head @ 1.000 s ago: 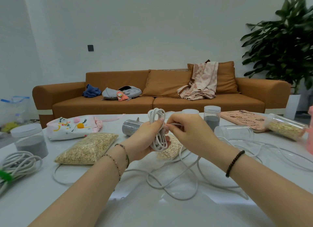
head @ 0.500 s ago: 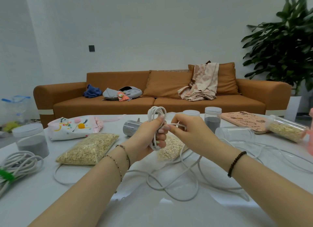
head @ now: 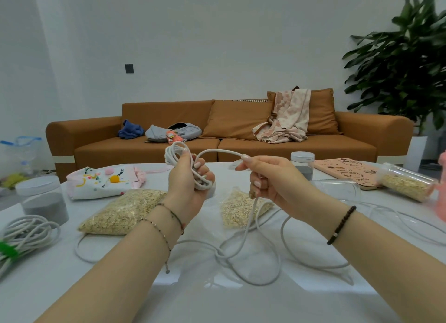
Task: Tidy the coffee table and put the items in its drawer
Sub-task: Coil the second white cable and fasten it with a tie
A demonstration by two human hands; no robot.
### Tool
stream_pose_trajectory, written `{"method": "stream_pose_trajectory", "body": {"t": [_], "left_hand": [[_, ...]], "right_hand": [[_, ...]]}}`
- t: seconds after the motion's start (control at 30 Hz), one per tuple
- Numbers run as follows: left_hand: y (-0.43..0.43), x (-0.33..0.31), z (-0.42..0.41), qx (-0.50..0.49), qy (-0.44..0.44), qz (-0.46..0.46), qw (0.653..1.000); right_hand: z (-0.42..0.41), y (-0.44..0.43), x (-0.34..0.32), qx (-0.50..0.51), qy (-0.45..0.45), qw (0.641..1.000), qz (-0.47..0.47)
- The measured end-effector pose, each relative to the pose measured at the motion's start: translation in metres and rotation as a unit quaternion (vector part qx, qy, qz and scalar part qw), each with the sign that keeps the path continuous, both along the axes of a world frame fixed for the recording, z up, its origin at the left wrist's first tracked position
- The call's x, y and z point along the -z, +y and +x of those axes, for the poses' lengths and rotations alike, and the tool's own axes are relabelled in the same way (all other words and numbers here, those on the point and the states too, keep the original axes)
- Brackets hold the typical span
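My left hand grips a small coil of white cable held above the white coffee table. A strand arcs from the coil to my right hand, which pinches it between thumb and forefinger. From that hand the loose cable drops and lies in wide loops on the table in front of me. No drawer shows in this view.
Two clear bags of oats lie mid-table. A bundled white cable and a grey-filled jar sit left, beside a printed pouch. Right: a jar, a lying oat jar, a pink board. A sofa stands behind.
My hands have risen and moved apart. The right hand pulled a strand out to the right of the coil, where before it was close against the coil.
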State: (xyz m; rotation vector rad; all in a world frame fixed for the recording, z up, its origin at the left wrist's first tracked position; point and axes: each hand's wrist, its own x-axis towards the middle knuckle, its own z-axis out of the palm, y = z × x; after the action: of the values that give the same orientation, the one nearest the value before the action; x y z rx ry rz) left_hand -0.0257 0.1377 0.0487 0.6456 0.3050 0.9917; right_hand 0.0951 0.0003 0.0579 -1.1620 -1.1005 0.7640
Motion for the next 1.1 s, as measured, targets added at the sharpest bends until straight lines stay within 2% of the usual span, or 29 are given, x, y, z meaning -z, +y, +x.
{"method": "stream_pose_trajectory", "body": {"t": [0.13,0.4,0.63,0.77,1.0,1.03,1.1], "left_hand": [[-0.005,0.001,0.002,0.041,0.026,0.027,0.998],[-0.023,0.003,0.005,0.085,0.121,0.146,0.978],[-0.029,0.013,0.009,0.127,0.225,0.267,0.929],[-0.028,0.018,0.013,0.15,0.279,0.294,0.902],[-0.026,0.024,0.016,0.102,0.353,0.378,0.85],[-0.026,0.024,0.016,0.097,0.351,0.378,0.851],[-0.026,0.022,0.014,0.077,0.324,0.341,0.879]], "right_hand": [[-0.002,0.0,-0.001,0.005,-0.006,1.0,0.0],[0.007,0.001,-0.004,0.097,0.007,0.995,0.015],[0.01,0.001,-0.004,0.129,-0.005,0.99,0.05],[0.008,0.0,-0.004,0.116,-0.024,0.991,0.061],[0.007,0.001,-0.003,0.103,-0.067,0.991,0.061],[0.006,0.001,-0.003,0.101,-0.073,0.991,0.058],[0.006,0.001,-0.002,0.092,-0.074,0.992,0.052]]}}
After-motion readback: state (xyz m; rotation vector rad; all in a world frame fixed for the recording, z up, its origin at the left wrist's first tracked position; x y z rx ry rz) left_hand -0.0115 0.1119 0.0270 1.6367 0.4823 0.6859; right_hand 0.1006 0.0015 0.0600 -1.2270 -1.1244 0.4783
